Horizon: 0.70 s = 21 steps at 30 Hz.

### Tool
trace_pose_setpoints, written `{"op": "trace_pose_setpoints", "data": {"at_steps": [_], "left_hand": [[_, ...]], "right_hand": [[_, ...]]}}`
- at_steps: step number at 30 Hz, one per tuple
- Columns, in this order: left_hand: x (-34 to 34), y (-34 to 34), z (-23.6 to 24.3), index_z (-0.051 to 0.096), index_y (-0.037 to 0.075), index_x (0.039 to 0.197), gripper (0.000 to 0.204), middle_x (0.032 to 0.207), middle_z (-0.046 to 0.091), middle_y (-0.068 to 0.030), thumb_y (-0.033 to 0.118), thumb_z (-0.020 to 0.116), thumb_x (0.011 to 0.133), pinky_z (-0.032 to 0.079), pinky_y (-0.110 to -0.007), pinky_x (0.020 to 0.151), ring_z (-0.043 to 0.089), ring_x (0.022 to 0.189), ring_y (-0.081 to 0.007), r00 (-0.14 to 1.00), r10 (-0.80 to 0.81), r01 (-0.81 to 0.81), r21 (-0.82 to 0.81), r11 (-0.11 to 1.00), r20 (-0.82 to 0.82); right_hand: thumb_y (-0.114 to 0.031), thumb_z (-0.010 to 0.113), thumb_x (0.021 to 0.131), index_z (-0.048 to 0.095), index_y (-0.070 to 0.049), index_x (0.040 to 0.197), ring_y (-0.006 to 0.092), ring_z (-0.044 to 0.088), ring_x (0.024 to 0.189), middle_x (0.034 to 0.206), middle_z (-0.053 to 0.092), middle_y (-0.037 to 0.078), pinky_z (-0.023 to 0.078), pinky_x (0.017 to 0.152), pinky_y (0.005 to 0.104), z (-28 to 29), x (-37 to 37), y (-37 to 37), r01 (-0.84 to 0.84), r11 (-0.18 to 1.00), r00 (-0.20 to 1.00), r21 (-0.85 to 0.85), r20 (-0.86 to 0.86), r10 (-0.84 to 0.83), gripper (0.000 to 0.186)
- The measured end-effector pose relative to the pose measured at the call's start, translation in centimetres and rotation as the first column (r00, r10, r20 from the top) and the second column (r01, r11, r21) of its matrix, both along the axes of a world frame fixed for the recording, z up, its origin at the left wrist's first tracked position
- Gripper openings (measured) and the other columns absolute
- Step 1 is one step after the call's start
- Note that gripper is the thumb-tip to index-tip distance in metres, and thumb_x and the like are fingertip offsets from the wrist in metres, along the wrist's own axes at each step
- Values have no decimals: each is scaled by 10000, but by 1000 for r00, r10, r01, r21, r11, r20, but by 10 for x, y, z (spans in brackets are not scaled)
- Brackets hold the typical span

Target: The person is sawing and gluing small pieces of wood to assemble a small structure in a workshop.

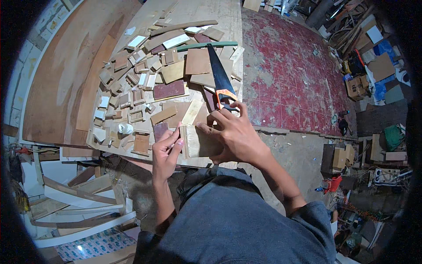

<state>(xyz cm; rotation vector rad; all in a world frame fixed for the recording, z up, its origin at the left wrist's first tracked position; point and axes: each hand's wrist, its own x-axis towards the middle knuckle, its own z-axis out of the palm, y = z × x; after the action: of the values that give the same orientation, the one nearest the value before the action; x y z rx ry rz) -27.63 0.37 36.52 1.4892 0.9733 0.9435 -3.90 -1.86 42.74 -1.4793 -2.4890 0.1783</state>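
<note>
Close to my body, at the near edge of the workbench, a squarish pale wooden block (pixel 200 144) is between my hands. My right hand (pixel 235 137) spans it from the right, thumb on the upper edge and fingers curled around. A narrow wooden strip (pixel 184 143) lies along the block's left edge. My left hand (pixel 165 154) pinches at that strip with thumb and forefinger; whether the strip is joined to the block I cannot tell. Just beyond my right hand lies a handsaw (pixel 218 72) with a black blade and orange handle. A light wood slat (pixel 192 112) lies behind the block.
Many small wooden offcuts (pixel 141 114) and dark red boards (pixel 169 89) cover the workbench. A white roll-like item (pixel 125 128) stands among them. Large plywood (pixel 66 66) leans at left. Right of the bench is red tiled floor (pixel 285 75), with clutter and a cardboard box (pixel 357 87) beyond.
</note>
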Motion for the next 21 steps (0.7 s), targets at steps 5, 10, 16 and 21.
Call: {"op": "trace_pose_setpoints", "data": {"at_steps": [5, 10, 16, 21], "left_hand": [[3, 0, -2, 550, -16, 1360, 425, 890, 522, 13, 27, 596, 940, 363, -187, 655, 440, 772, -49, 1000, 11, -11, -17, 1000, 24], [-1, 1, -6, 554, -20, 1356, 428, 887, 524, 14, 15, 599, 932, 353, -176, 633, 437, 746, -36, 1000, 26, -26, 8, 1000, 2], [-7, 1, -6, 559, -12, 1354, 436, 855, 496, 28, 14, 616, 923, 324, -180, 606, 387, 720, -30, 999, 45, -44, 36, 998, -18], [-6, -1, 1, 563, -9, 1350, 430, 841, 478, 35, 30, 626, 926, 299, -181, 596, 363, 711, -32, 999, 48, -49, 42, 998, 15]], "right_hand": [[-436, 910, 455, 578, -248, 1365, 212, 543, 1144, 1116, 553, 19, 260, 1083, 571, 2, 2, -1, 6, 999, 1000, -44, -22, -7, 987], [-408, 850, 544, 592, -182, 1353, 225, 547, 1110, 1035, 535, 54, 299, 1032, 590, 4, 3, -1, -33, 999, 999, -10, -37, 33, 879], [-387, 882, 450, 617, -157, 1324, 236, 551, 1103, 1024, 543, 56, 312, 1025, 584, 5, 0, 4, -51, 998, 992, -41, -114, 46, 942], [-399, 872, 454, 623, -151, 1314, 245, 565, 1071, 1019, 547, 64, 322, 1015, 575, 4, 0, 6, -62, 997, 994, -49, -97, 57, 930]]}}
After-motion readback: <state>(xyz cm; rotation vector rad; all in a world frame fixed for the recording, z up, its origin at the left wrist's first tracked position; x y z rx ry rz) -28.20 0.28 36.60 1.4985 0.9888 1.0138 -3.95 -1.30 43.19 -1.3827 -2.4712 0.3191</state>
